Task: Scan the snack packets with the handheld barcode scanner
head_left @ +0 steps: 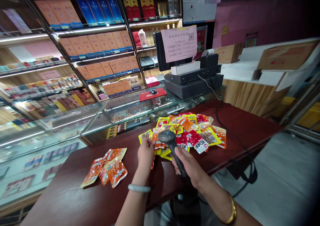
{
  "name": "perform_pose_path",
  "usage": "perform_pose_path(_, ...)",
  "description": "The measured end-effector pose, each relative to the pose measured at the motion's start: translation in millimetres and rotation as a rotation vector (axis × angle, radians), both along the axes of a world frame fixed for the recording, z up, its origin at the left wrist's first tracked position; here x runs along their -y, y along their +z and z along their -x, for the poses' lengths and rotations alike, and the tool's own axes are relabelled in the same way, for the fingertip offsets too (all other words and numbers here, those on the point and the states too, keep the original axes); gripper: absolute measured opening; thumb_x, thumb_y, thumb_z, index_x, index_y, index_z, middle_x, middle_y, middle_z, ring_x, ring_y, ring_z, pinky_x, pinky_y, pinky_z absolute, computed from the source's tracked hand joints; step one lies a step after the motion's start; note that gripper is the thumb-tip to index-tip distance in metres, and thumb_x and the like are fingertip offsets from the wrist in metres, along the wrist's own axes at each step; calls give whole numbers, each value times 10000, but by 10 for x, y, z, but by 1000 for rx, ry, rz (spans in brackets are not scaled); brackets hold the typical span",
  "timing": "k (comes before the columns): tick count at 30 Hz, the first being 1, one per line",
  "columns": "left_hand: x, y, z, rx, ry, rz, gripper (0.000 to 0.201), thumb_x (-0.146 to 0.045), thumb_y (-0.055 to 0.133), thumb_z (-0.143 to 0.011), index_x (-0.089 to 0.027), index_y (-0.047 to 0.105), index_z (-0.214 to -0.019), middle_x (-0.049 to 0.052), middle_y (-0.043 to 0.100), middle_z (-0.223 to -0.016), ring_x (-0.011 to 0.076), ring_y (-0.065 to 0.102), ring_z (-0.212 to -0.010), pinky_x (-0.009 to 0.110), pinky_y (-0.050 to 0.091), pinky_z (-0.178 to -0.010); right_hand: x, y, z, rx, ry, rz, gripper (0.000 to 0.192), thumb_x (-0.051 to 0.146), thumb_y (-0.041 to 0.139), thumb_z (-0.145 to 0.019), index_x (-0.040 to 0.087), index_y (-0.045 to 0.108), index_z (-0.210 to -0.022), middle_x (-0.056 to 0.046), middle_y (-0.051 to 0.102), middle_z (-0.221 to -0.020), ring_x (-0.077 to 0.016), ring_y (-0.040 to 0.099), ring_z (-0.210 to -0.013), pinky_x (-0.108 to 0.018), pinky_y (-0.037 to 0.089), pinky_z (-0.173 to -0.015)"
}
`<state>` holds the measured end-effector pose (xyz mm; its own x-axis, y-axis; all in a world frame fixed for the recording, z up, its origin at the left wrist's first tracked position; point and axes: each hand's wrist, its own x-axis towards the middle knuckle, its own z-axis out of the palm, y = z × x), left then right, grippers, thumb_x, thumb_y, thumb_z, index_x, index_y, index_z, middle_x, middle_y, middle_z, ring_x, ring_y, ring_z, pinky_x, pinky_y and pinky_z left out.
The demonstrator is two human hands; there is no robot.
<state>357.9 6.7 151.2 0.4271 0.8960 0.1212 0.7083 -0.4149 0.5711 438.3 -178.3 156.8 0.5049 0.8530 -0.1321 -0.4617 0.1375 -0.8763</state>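
Barcode scanner (171, 146): dark grey handheld unit, gripped by its handle, head tilted up and aimed at the snack pile. Snack packet (146, 136) at the pile's near-left edge: small, yellow, flat foil pouch, pinched by fingertips, just beside the scanner head. Snack pile (192, 129): loose heap of yellow, red and orange pouches overlapping on the dark red countertop (75, 192).

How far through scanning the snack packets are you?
A small group of orange packets lies apart at the left of the red-brown counter, seemingly done. The right hand holds the barcode scanner over a packet that the left hand is grasping. The much larger pile of mixed packets sits beyond, so most appears left.
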Motion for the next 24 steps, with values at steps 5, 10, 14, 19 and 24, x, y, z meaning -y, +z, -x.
perform_pose_path(5, -4, 14, 532, 41, 30, -177, 137, -294, 559, -911, -238, 479, -814, 14, 650, -777, 187, 600, -730, 272, 327, -644, -113, 79, 177, 68, 93, -51, 597, 746, 667, -790, 214, 551, -1034, 100, 494, -546, -80, 407, -410, -223, 341, -451)
perform_pose_path(10, 11, 24, 937, 4, 77, -238, 132, -286, 550, -903, -242, 481, -799, 26, 649, -773, 223, 617, -803, 297, 362, -707, -330, 61, 390, 55, 177, -35, 614, 751, 672, -777, 209, 555, -1040, 105, 488, -540, -77, 395, -405, -219, 349, -442)
perform_pose_path(14, -54, -44, 1179, -34, 137, -227, 109, -301, 534, -907, -243, 502, -821, 46, 677, -829, 243, 640, -860, 310, 388, -736, -486, 26, 588, 61, 270, -21, 609, 780, 658, -766, 209, 553, -950, 103, 477, -532, -72, 390, -408, -216, 356, -445)
perform_pose_path(19, -293, -77, 1617, -166, 323, -132, 212, -431, 472, -954, -236, 552, -937, 88, 709, -926, 285, 666, -906, 347, 426, -756, -565, -71, 765, 71, 382, 17, 612, 787, 646, -770, 221, 538, -976, 108, 494, -542, -69, 393, -398, -210, 345, -433)
perform_pose_path(24, -428, -20, 1739, -341, 471, -280, 463, -558, 470, -942, -196, 586, -1207, 184, 637, -1297, 366, 545, -1249, 452, 414, -988, -538, -150, 743, 62, 360, 19, 602, 787, 637, -781, 224, 532, -967, 102, 502, -550, -73, 408, -407, -210, 349, -438)
